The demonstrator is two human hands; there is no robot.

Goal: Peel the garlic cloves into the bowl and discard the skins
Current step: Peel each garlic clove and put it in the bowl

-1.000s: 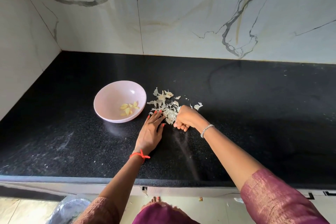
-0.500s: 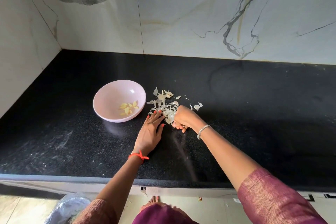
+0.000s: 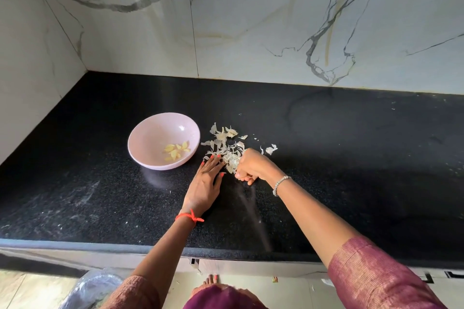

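Pink bowl [image 3: 140, 158] sits on the black bench [image 3: 339, 163] with a few yellow peeled garlic cloves [image 3: 175, 151] inside it. Just beside it, to the right, lies a heap of dry, papery garlic skins [image 3: 222, 144]. The left hand [image 3: 204, 183] lies flat on the bench. Its fingers are straight and close together, and the tips touch the near edge of the heap like a little wall. The right hand [image 3: 251, 167] has its fingers curled round a bunch of skins on the other side of the heap.

I think the peeling is done and the tidy-up is on. The skins are very light. A fast sweep or a puff of air could send them flying, and some could land in the bowl because it is so near. A loose grip could drop bits on the floor. Small scraps [image 3: 271, 149] lie apart on the right and could be missed. A plastic bag [image 3: 93, 288] shows down by the floor, but I cannot tell if it is the bin.
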